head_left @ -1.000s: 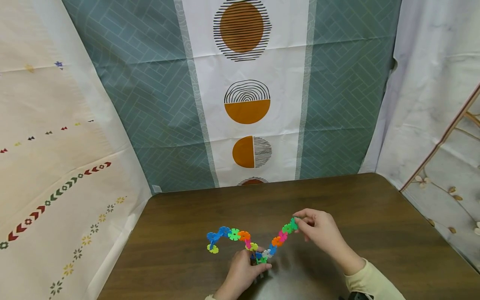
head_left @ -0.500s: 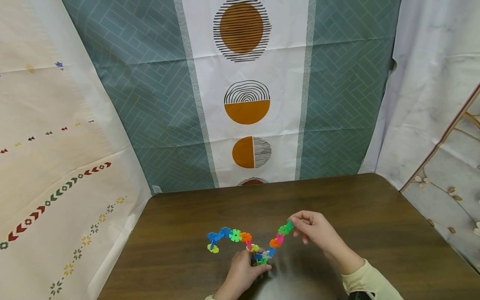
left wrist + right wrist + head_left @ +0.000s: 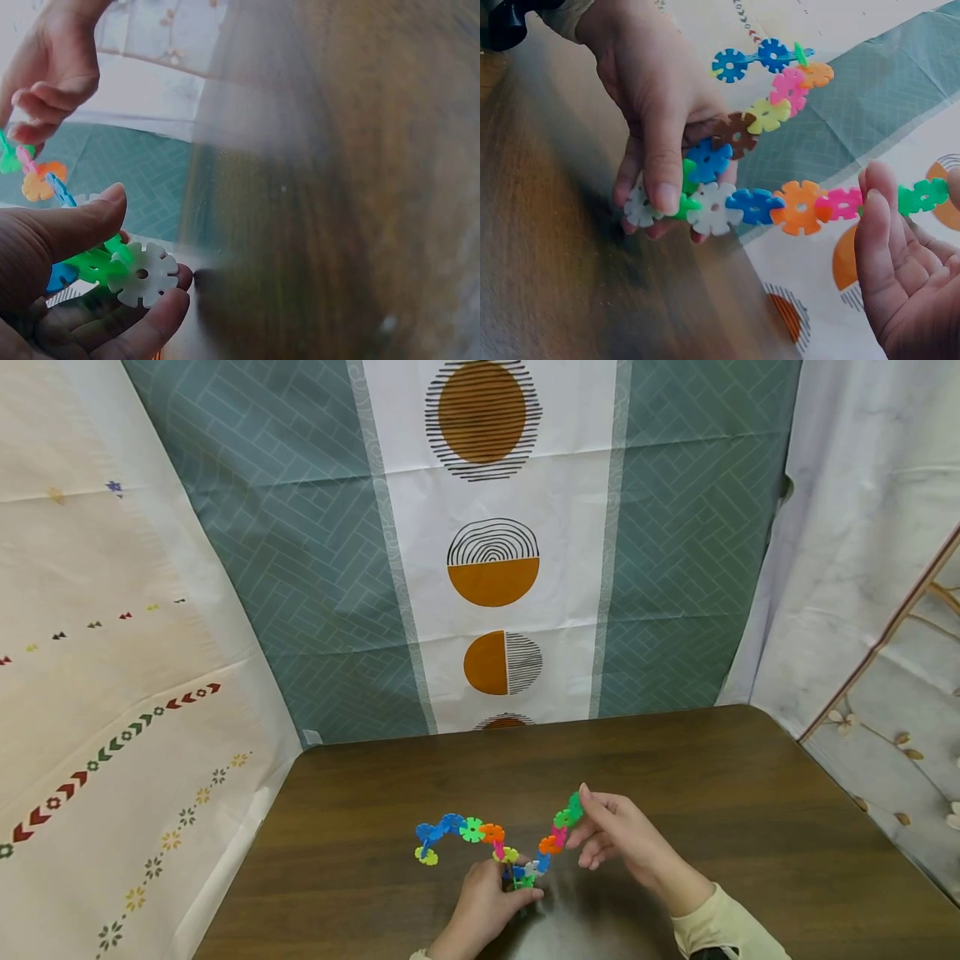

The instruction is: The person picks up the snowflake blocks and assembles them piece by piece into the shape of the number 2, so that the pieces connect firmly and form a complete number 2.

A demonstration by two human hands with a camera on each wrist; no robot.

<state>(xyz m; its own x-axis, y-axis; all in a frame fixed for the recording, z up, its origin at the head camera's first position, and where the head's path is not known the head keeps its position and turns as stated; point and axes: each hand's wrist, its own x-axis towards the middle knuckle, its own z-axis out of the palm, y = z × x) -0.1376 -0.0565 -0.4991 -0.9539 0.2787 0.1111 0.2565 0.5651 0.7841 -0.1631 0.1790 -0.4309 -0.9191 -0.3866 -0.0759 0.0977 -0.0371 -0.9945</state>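
Note:
A chain of flower-shaped plastic discs (image 3: 492, 833) in several colours bends into a V above the table. Its lower middle is gripped by my left hand (image 3: 483, 897), thumb over a green disc (image 3: 97, 266) and a white disc (image 3: 142, 274) jutting past the fingertips. My right hand (image 3: 622, 831) is at the upper right end, a digit against the green end disc (image 3: 575, 803). Its other fingers curl below, and in the right wrist view they cover part of the chain beside the pink disc (image 3: 840, 203). The left arm of the chain ends in a yellow disc (image 3: 426, 857).
A dark brown wooden table (image 3: 360, 793) lies beneath both hands. Behind it hangs a green and white patterned cloth (image 3: 675, 568). A cream cloth (image 3: 112, 693) stands along the left side and a white one (image 3: 862, 610) along the right.
My right hand has moved slightly left and turned, its lower fingers spreading from the earlier pinch. The chain's right end has swung left a little. My left hand stays in place.

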